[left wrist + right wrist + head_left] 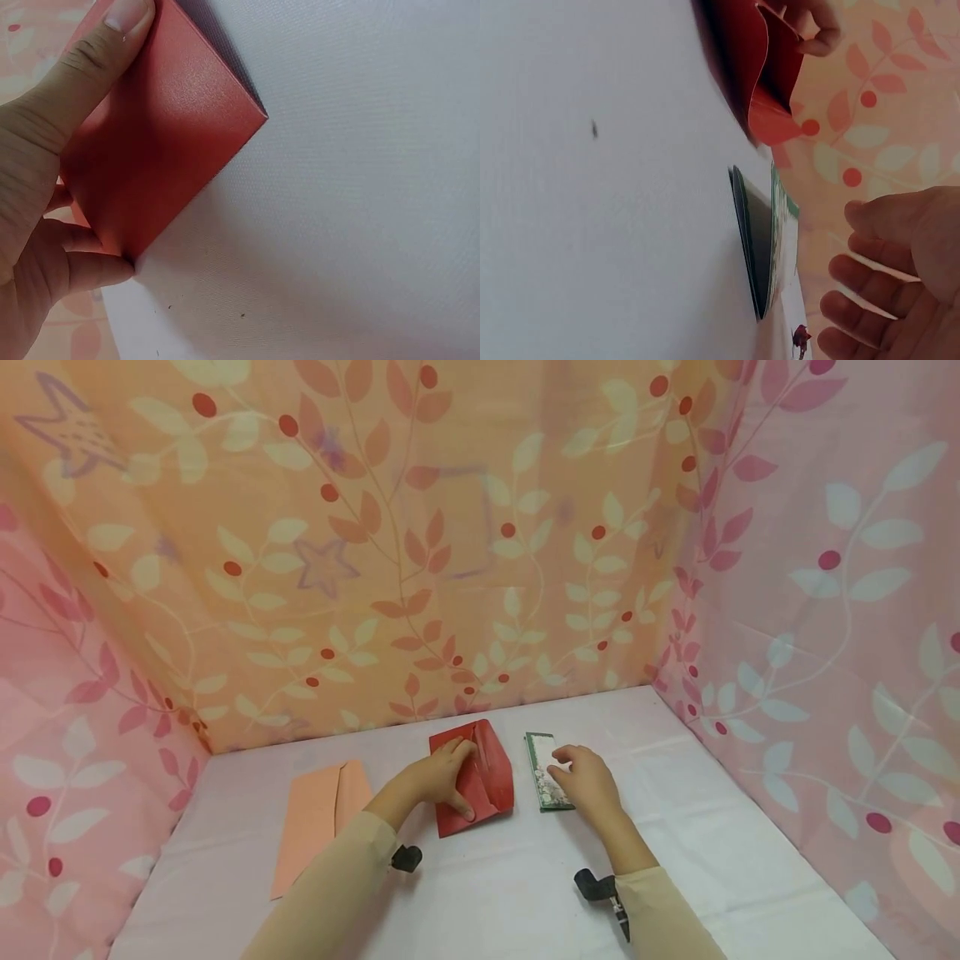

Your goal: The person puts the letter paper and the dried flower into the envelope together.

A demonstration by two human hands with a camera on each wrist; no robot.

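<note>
A red envelope [480, 787] lies at the back middle of the table, its flap raised toward the right. My left hand [438, 775] grips it, and the left wrist view shows the thumb on the envelope's face [172, 142] with fingers curled at the far edge. Right of it rests a folded card [551, 781], green-bordered with a white floral front. In the right wrist view this card [782, 247] stands slightly ajar along its fold. Over the card's right side hovers my right hand [592, 783], fingers loosely bent and apart from it, holding nothing.
To the left, a peach envelope [311, 814] lies on the white tabletop [517, 893], partly covered by my left forearm. Patterned cloth walls [420, 568] enclose the table at the back and both sides. Each wrist carries a small black camera [596, 885].
</note>
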